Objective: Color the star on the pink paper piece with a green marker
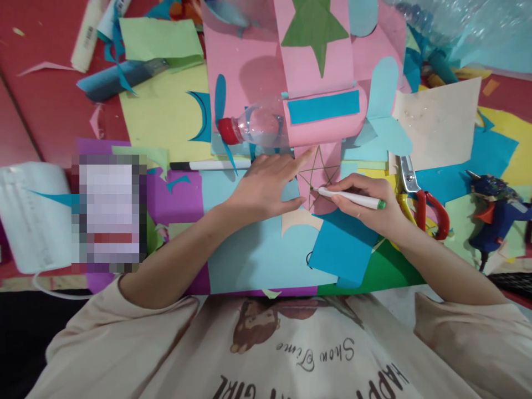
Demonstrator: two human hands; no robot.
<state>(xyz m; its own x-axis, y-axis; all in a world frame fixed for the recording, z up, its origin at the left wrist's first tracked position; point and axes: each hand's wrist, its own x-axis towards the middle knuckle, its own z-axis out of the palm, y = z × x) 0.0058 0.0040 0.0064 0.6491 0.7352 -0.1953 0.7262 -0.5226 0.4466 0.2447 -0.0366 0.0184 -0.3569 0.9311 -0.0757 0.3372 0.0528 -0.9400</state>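
My right hand (pixel 368 202) grips a white marker (pixel 353 198) with a green end. Its tip meets a pink paper piece (pixel 328 158), where a star is outlined in green lines. My left hand (pixel 270 185) lies flat with fingers spread, its fingertips at the left edge of that pink piece. Just beyond, a clear plastic bottle (pixel 260 127) with a red cap lies on its side. Pink paper covers its body, with a blue strip (pixel 324 107) on top. Further back, a green paper star (pixel 316 30) sits on pink paper.
Red-and-yellow-handled scissors (pixel 432 213) and a blue glue gun (pixel 492 216) lie at the right. A capped marker (pixel 220 165) rests left of the pink piece. Blue paper (pixel 343 244) is nearest me. A blurred-out phone-like object (pixel 110 213) and a white device (pixel 35 221) are at left.
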